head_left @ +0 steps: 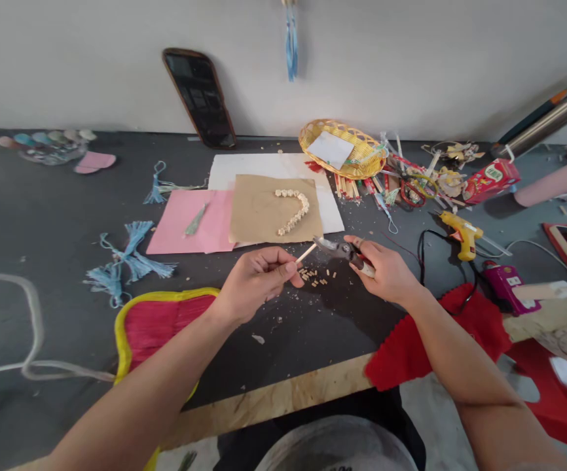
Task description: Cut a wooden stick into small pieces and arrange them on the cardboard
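Observation:
My left hand (266,278) pinches a thin pale wooden stick (306,252) that points up and to the right. A pair of pruning shears (340,249) is gripped in my right hand (384,268), with the blades at the stick's far end. Short cut stick pieces (317,278) lie scattered on the dark table beneath both hands. Just beyond, a curved row of small pale wooden pieces (303,208) rests on a brown sheet (254,209), which lies over pink paper (180,219) and a white sheet (332,209).
Blue tassels (139,248) lie at left by a red, yellow-edged cloth (160,320). A phone (200,98) leans on the wall. At back right are a wicker basket (362,147), scissors (411,191) and a red drink carton (492,180). A yellow glue gun (463,235) and purple power adapter (507,288) lie right.

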A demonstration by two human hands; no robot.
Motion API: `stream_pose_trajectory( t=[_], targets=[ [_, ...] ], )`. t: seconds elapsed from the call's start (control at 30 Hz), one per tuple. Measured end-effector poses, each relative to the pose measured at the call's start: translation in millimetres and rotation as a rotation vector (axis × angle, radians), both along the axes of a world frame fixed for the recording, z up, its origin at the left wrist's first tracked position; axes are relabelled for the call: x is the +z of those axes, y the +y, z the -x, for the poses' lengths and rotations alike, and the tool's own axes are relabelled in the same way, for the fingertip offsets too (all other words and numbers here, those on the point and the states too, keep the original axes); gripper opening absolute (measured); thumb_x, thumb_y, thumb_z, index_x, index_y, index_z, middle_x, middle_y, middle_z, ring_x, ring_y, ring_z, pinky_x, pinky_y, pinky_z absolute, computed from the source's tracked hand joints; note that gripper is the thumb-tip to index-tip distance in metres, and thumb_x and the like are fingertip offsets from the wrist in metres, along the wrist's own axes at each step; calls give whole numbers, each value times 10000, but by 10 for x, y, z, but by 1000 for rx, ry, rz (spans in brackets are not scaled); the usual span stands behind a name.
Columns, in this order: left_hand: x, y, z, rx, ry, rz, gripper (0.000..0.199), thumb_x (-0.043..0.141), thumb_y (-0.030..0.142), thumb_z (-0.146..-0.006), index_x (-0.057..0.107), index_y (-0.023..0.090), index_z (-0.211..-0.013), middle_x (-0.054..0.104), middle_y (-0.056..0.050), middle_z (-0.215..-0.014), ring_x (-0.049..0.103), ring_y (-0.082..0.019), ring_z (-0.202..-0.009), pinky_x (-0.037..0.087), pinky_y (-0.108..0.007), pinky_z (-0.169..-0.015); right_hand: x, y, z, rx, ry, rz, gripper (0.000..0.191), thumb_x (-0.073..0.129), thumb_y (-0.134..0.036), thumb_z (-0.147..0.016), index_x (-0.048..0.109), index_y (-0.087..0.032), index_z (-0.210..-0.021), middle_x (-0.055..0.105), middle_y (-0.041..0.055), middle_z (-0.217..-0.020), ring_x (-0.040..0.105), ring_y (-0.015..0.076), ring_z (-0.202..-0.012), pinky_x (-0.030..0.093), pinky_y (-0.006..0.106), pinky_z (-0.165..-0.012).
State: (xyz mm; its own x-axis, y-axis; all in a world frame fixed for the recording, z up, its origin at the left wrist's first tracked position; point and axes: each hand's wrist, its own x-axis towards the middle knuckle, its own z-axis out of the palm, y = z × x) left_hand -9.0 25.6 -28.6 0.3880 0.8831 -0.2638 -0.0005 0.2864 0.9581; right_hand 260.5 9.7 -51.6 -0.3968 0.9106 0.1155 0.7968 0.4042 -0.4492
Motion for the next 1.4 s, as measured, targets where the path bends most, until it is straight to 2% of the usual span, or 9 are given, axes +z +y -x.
stream_pose_trajectory(
  t=[0.17, 0.43, 0.53, 0.6, 0.7, 0.87, 1.07, 1.27, 1.4],
  targets=[
    [-1, 16, 18, -3, -30, 31, 234, 706, 352, -778, 613, 146, -718, 685, -36, -619, 309, -24, -369, 223, -186, -360, 35, -23, 46, -23, -6, 9, 476, 530, -147, -830, 498, -213, -1301, 665, 98, -1218, 658, 259, -1049, 539, 362, -874],
    [-94, 1, -62, 86, 136, -139, 214, 685, 354, -793, 624, 154, -836, 724, -43, -737, 460, -57, -440, 385, -191, -438, 7, 9, 31, -46, -14, 26, 509, 543, -146, -824, 475, -214, -1324, 633, 106, -1282, 647, 269, -1076, 541, 386, -888],
    [-72, -20, -69, 134, 199, -197, 161, 678, 304, -775, 600, 164, -760, 712, -23, -690, 466, -62, -436, 371, -195, -439, 10, 11, 24, -57, -36, 1, 528, 530, -152, -840, 454, -208, -1360, 641, 117, -1245, 652, 267, -1020, 545, 395, -857],
    [-44, -31, -56, 113, 219, -217, 150, 661, 284, -781, 604, 162, -714, 701, -20, -665, 465, -61, -438, 344, -194, -433, 9, 22, 9, -19, -44, -25, 545, 534, -155, -840, 439, -202, -1375, 624, 123, -1266, 635, 270, -1027, 538, 407, -869],
    [-19, -37, -24, 34, 179, -186, 179, 647, 299, -802, 635, 150, -705, 692, -27, -661, 420, -46, -419, 288, -190, -406, 0, 48, -29, 61, -34, -60, 567, 544, -149, -828, 421, -205, -1379, 580, 120, -1335, 596, 280, -1085, 513, 435, -923],
    [-22, -21, -3, -36, 16, -11, 243, 681, 347, -794, 595, 137, -706, 680, -35, -622, 324, -26, -386, 210, -177, -379, -18, 67, -78, 105, -23, -48, 586, 543, -135, -819, 411, -198, -1386, 574, 121, -1341, 600, 272, -1059, 513, 422, -913],
    [-9, -11, -4, -12, -44, 48, 261, 714, 330, -781, 576, 125, -699, 677, -30, -608, 318, -9, -377, 196, -163, -380, -10, 11, -19, 33, -8, 4, 596, 543, -158, -829, 417, -204, -1409, 647, 112, -1182, 659, 237, -932, 539, 347, -800],
    [-9, -14, -1, 13, -65, 47, 256, 715, 312, -791, 575, 122, -693, 680, -29, -608, 317, -5, -380, 199, -155, -378, 17, -21, 46, -27, -32, 0, 498, 536, -174, -843, 484, -196, -1338, 680, 101, -1093, 663, 239, -911, 530, 343, -808],
    [-10, -15, 0, -15, -86, 73, 269, 731, 326, -785, 585, 117, -697, 685, -36, -606, 334, -5, -375, 208, -151, -377, 8, 22, -7, 18, -54, -30, 531, 547, -192, -848, 448, -190, -1370, 662, 110, -1097, 645, 255, -938, 529, 362, -812]
  ],
)
